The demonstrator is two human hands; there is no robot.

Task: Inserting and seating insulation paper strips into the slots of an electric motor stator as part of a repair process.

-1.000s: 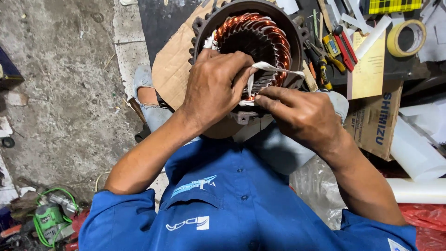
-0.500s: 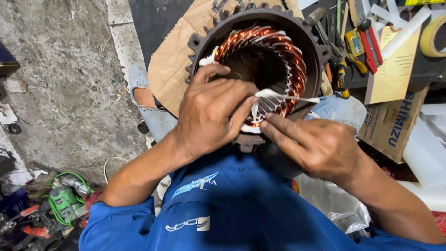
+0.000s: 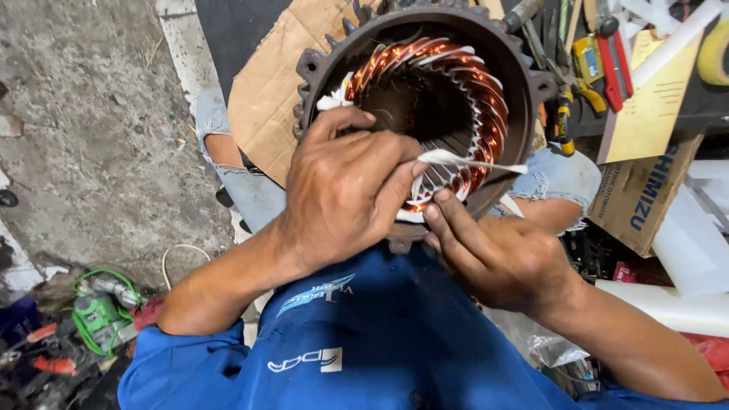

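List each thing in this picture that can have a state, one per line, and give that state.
Round dark metal motor housing: open-ended, copper windings exposed.
Thin white strip: pinched in the left hand's fingers, sticking out sideways.
Left hand: closed on the strip.
Right hand: fingers touching the windings' lower edge.
Brown cardboard sheet: flat under the housing.

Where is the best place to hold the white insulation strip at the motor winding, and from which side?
Probably its free tail on the right: the white strip juts sideways past the copper winding, unobstructed. The left hand already pinches its inner end.
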